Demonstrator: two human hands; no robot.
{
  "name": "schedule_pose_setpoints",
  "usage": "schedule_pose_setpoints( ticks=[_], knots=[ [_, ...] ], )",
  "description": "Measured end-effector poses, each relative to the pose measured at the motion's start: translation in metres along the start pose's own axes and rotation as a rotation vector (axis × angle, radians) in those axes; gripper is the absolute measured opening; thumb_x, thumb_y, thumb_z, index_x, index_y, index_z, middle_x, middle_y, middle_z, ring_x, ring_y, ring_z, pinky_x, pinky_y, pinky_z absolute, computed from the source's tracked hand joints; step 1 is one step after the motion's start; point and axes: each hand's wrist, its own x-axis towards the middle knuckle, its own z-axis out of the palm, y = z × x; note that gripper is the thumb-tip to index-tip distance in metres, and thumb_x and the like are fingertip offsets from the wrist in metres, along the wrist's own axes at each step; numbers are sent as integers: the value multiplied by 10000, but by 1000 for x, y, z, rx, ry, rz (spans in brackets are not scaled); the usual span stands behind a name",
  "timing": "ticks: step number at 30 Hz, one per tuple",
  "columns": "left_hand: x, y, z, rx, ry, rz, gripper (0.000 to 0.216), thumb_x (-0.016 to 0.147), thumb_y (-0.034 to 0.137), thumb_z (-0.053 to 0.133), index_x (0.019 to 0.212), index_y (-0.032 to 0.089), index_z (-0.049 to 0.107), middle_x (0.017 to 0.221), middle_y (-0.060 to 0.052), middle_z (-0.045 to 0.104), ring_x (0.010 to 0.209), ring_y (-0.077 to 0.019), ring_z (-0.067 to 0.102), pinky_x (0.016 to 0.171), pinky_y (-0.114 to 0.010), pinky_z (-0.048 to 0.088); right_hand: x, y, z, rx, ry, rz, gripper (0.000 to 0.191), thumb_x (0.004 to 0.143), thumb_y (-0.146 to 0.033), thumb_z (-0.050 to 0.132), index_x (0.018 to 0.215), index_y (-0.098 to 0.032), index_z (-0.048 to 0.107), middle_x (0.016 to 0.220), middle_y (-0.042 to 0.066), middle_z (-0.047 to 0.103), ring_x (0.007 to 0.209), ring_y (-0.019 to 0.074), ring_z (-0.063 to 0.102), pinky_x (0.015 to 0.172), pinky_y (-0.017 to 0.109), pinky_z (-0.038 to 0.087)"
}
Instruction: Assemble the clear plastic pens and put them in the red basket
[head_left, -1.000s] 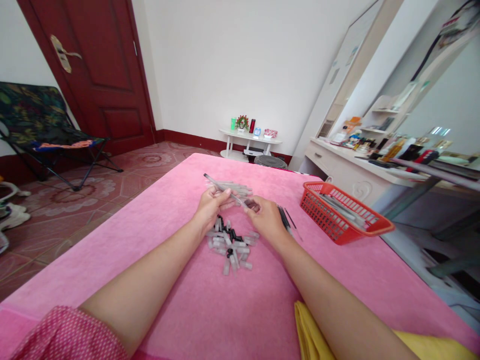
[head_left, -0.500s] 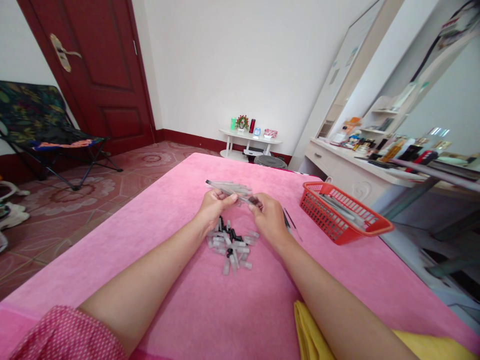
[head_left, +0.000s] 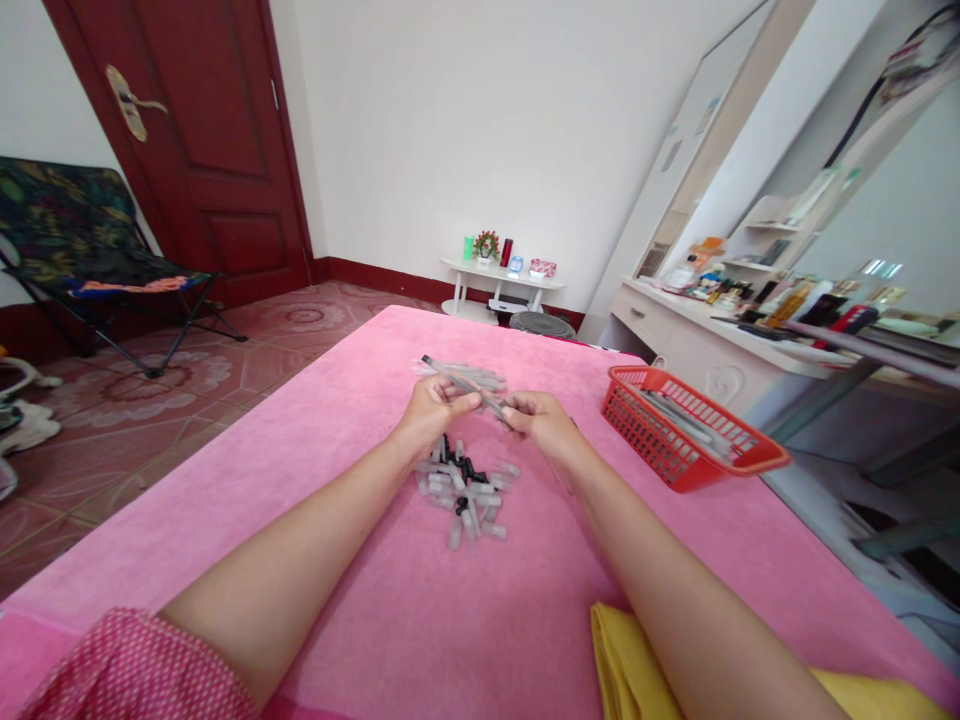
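Observation:
A slim grey, see-through pen (head_left: 444, 371) with a black end slants between my two hands above the pink cloth. My left hand (head_left: 433, 410) is closed round its middle, thumb on top. At the pen's lower right end, the fingers of my right hand (head_left: 546, 424) pinch together; whether they hold a separate small part is too blurred to see. Several similar clear pen barrels (head_left: 487, 378) lie just behind my hands. Closer to me is a loose heap of clear pen caps (head_left: 469, 520), mixed with small black pieces (head_left: 466, 466).
A red plastic basket (head_left: 637, 425) with long grey sticks (head_left: 686, 425) inside stands on the right of the pink-covered table (head_left: 360, 620). A folded yellow cloth (head_left: 626, 660) lies under my right forearm. A dressing table (head_left: 667, 325) stands beyond the basket.
My right hand has turned flatter and shifted slightly right along the pen's end. It now covers the thin dark sticks that lay beside it. My left hand keeps its grip.

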Motion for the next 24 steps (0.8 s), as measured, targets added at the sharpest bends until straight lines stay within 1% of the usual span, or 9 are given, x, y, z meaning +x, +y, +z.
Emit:
schedule_pose_setpoints(
  ticks=[5,8,10,13,15,17,20,22,24],
  knots=[
    [-1,-3,7,64,-9,-18,248,584,268,783,765,114,712,823,-85,716,774,-209,651,758,-301,492,-5,-11,-4,-294,24,-77,172,747,-300,563,711,-165,663,655,-3,628,620,122,520,571,210,366],
    [-1,-2,6,114,10,-40,273,610,310,771,814,134,724,850,-78,715,794,-205,645,748,-283,492,-5,-15,-20,-439,84,-58,179,762,-301,564,727,-189,699,683,5,662,640,135,552,585,219,379],
    [0,0,2,96,75,-54,306,645,353,745,874,150,722,881,-74,711,775,-181,635,691,-247,495,-5,-15,-41,-518,218,-7,190,769,-307,554,788,-204,713,720,18,682,672,152,581,611,236,396],
    [5,1,-9,65,217,-90,297,639,362,748,824,132,715,794,-62,696,650,-123,594,575,-191,478,-12,-11,-86,-702,580,129,255,767,-333,538,928,-230,708,829,53,697,764,197,609,661,283,414],
    [9,0,-19,-18,289,-119,292,634,349,752,805,118,701,760,-53,678,589,-97,568,547,-183,481,-21,-4,-118,-809,804,270,315,765,-366,522,979,-219,701,868,95,691,813,238,612,686,325,423],
    [12,-3,-28,-110,331,-161,257,670,326,729,808,113,684,768,-52,669,585,-88,573,552,-187,496,-31,6,-143,-859,916,418,343,753,-379,520,966,-188,709,872,144,680,847,281,610,716,377,427],
    [15,-4,-36,-255,368,-212,187,745,283,667,834,119,661,768,-45,660,587,-84,586,580,-205,521,-38,18,-161,-910,953,532,346,725,-347,543,975,-170,703,931,178,664,913,326,591,770,455,415],
    [16,-3,-38,-362,385,-227,165,799,278,608,840,124,650,753,-39,654,589,-81,590,603,-211,531,-34,21,-157,-905,949,479,364,723,-323,546,1021,-164,682,989,173,654,936,309,583,795,451,416],
    [17,0,-38,-453,401,-239,192,842,294,549,831,127,644,735,-38,647,603,-81,595,625,-207,532,-25,18,-140,-833,849,336,350,739,-300,531,1023,-155,676,999,145,662,911,253,595,792,380,435]
  ],
)
